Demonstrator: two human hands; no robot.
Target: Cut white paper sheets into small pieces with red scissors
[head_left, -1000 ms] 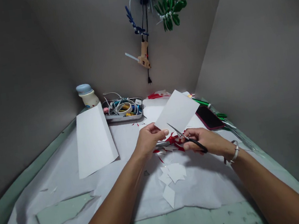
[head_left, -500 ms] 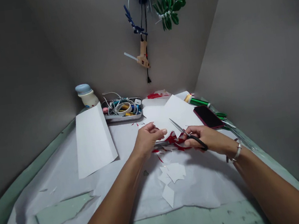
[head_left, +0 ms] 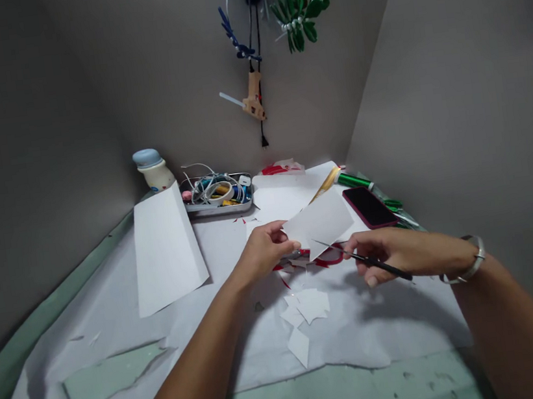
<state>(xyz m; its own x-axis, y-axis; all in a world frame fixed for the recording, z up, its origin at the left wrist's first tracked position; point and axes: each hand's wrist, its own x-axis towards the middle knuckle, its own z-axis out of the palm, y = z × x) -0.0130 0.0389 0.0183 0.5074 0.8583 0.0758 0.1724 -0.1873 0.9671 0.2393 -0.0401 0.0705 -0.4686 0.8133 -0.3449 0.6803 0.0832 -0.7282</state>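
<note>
My left hand (head_left: 264, 249) pinches the left edge of a white sheet of paper (head_left: 322, 217), held tilted above the table. My right hand (head_left: 394, 253) grips scissors (head_left: 378, 265) with black handles. The blades point left, by the lower edge of the sheet; whether they touch it I cannot tell. Under the sheet lie red scraps (head_left: 332, 257), partly hidden. Small cut white paper pieces (head_left: 313, 303) rest nearer to me, one of them diamond-shaped (head_left: 299, 347).
A metal tray (head_left: 221, 210) of cords and tape stands at the back, beside a lidded jar (head_left: 158, 174). A folded white card (head_left: 165, 252) leans at left. On the right are a phone (head_left: 369, 206) and a green roll (head_left: 353, 179). A glue gun (head_left: 253, 98) hangs above.
The white sheet has come up off the pile into my left hand, and its angle has changed. My right hand has shifted right and slightly nearer with the scissors.
</note>
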